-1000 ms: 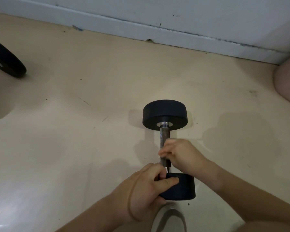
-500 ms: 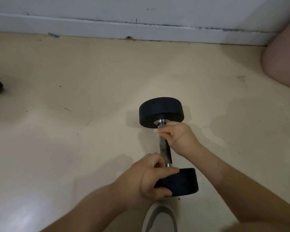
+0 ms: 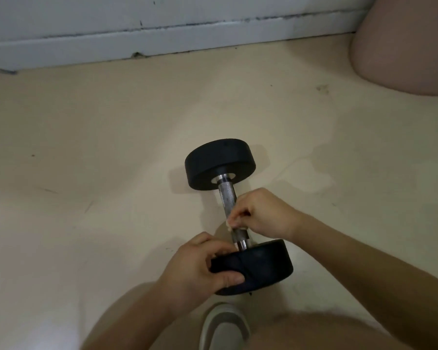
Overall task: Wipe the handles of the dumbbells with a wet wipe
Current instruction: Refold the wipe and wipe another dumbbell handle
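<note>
A dumbbell with two black round weights lies on the beige floor, its knurled metal handle (image 3: 226,195) running away from me. My left hand (image 3: 200,267) grips the near weight (image 3: 263,269), thumb on its outer face and fingers over its top edge. My right hand (image 3: 261,213) is curled round the near half of the handle and pinches a small pale wet wipe (image 3: 230,224) against the metal; only a corner of the wipe shows. The far weight (image 3: 219,164) rests on the floor untouched.
A white wall with a skirting board (image 3: 162,41) runs across the back. A pinkish rounded object (image 3: 405,44) fills the far right corner. A grey-white shoe (image 3: 224,324) sits just below the near weight. Bare floor spreads to the left.
My right hand has slid down the handle from beside the far weight toward the near weight. My left hand keeps its grip on the near weight. The view has shifted left.
</note>
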A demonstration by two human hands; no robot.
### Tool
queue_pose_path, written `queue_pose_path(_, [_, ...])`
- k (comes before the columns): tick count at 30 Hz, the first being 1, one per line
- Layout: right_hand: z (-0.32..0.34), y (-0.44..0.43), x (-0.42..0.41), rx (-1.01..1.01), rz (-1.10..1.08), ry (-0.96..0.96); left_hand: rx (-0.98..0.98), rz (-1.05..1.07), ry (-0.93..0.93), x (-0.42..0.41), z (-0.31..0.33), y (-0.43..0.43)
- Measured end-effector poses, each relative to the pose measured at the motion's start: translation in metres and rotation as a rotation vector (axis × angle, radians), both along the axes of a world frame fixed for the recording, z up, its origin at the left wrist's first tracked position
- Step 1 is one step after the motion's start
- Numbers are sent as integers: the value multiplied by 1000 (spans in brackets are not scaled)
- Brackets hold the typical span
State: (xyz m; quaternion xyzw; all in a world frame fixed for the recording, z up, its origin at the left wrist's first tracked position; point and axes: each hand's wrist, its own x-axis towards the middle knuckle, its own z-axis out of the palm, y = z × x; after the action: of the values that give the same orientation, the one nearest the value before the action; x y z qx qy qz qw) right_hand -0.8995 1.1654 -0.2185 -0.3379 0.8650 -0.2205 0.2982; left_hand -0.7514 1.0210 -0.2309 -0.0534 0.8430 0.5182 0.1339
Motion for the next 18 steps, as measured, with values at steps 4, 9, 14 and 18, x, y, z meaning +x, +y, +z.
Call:
queue_pose_path(4, [-4, -4, -15, -77, -273, 133, -8, -1, -4, -12, 5, 14])
queue_pose_path(9, [12, 31, 4, 154, -183, -147, 26, 11, 27, -21, 5, 26])
queue_pose_path(14, [-10, 17, -22, -38, -544, 30, 208, 20, -43, -28, 4, 33])
queue_pose_path(18, [-13, 30, -21, -153, -706, -205, 189, -12, -39, -36, 8, 42])
